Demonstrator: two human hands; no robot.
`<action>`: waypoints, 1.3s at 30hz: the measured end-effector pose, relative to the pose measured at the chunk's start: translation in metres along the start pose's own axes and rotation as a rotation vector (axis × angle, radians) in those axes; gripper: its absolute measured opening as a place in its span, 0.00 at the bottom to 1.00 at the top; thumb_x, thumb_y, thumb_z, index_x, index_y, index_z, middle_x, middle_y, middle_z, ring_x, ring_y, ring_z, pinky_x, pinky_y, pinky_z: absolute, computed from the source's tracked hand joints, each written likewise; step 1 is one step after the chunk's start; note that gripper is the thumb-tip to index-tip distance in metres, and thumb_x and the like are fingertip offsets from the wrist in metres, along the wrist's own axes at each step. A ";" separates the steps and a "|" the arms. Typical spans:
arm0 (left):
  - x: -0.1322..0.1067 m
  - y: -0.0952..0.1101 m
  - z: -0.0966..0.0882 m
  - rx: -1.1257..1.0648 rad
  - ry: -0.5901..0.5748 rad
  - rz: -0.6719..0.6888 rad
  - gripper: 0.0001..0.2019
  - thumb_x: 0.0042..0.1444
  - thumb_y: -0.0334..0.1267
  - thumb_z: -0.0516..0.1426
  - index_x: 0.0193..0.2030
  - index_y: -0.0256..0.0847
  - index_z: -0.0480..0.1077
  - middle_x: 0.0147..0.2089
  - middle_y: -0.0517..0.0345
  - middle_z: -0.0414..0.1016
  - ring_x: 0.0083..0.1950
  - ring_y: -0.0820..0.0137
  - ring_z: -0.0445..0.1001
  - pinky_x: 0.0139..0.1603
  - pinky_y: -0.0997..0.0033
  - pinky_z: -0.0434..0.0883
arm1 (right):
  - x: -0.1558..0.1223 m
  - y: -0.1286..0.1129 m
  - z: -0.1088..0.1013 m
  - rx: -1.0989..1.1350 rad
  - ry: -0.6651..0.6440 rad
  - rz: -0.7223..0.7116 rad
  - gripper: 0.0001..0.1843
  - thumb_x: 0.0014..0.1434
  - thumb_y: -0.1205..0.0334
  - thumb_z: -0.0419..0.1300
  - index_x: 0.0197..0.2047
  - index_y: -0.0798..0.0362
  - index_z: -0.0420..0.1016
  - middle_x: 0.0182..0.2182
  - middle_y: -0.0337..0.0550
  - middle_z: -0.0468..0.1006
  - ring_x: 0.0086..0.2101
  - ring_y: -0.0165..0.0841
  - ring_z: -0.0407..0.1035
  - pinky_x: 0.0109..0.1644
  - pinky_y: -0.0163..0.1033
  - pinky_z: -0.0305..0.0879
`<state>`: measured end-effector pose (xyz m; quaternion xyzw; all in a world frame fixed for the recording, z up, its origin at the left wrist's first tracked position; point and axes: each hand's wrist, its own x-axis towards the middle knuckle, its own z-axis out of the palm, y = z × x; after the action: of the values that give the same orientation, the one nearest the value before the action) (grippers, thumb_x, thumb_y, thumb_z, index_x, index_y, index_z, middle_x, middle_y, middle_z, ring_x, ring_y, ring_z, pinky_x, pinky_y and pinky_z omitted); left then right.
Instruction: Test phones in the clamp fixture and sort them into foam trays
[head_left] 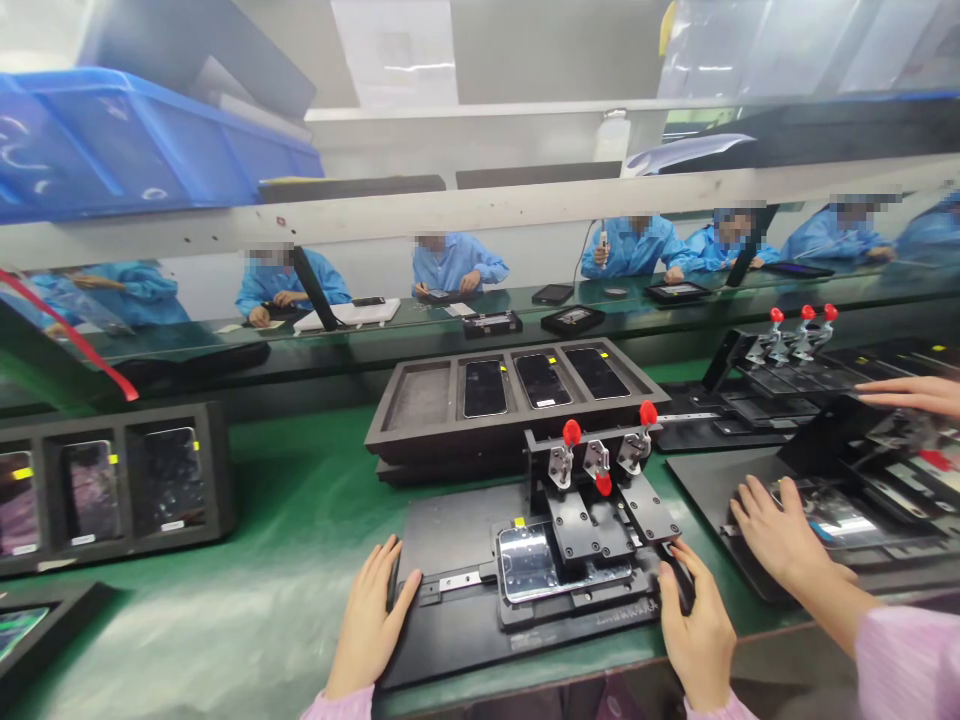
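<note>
A black clamping fixture [450, 535] lies on the green bench in front of me. In its cradle is a phone [525, 565], screen up, with a yellow tag at its top edge. Black pressing plates [577, 520] cover part of the phone, below toggle clamps with red tips [571, 432]. My left hand [364, 615] grips the left edge of the fixture, thumb on one side and fingers on the other. At the right end, my right hand [699, 620] is closed around a black handle [681, 580], partly hidden by the fingers.
Behind the fixture stands a black foam tray [517, 430] holding three phones. Another phone tray [120, 540] is at left. At right, a co-worker's hands [787, 535] work on a similar fixture [750, 480]. A blue bin [150, 150] sits on the overhead shelf; people in blue work beyond.
</note>
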<state>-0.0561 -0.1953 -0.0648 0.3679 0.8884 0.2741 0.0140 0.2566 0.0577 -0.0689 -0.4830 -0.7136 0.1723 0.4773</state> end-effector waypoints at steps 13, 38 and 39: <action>-0.001 -0.003 0.002 -0.008 0.021 0.011 0.24 0.57 0.50 0.49 0.58 0.42 0.58 0.64 0.51 0.57 0.66 0.59 0.50 0.64 0.50 0.54 | -0.001 0.003 0.001 0.009 -0.010 -0.011 0.24 0.59 0.43 0.48 0.47 0.54 0.67 0.50 0.48 0.70 0.48 0.42 0.66 0.53 0.43 0.59; -0.001 -0.001 0.000 0.006 0.027 0.036 0.24 0.58 0.50 0.48 0.58 0.40 0.57 0.64 0.49 0.56 0.66 0.59 0.50 0.64 0.50 0.54 | 0.080 -0.095 -0.002 0.165 -0.020 -0.290 0.22 0.57 0.55 0.57 0.53 0.54 0.64 0.39 0.44 0.74 0.35 0.33 0.70 0.40 0.40 0.68; -0.001 -0.001 0.000 0.008 0.025 0.033 0.24 0.58 0.50 0.48 0.58 0.39 0.58 0.64 0.49 0.56 0.66 0.59 0.50 0.64 0.50 0.54 | 0.087 -0.098 0.002 0.160 -0.088 -0.300 0.24 0.57 0.54 0.57 0.56 0.53 0.62 0.38 0.43 0.75 0.34 0.32 0.70 0.38 0.39 0.69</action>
<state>-0.0561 -0.1961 -0.0652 0.3788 0.8836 0.2753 -0.0033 0.1965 0.0855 0.0443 -0.3235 -0.7819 0.1760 0.5030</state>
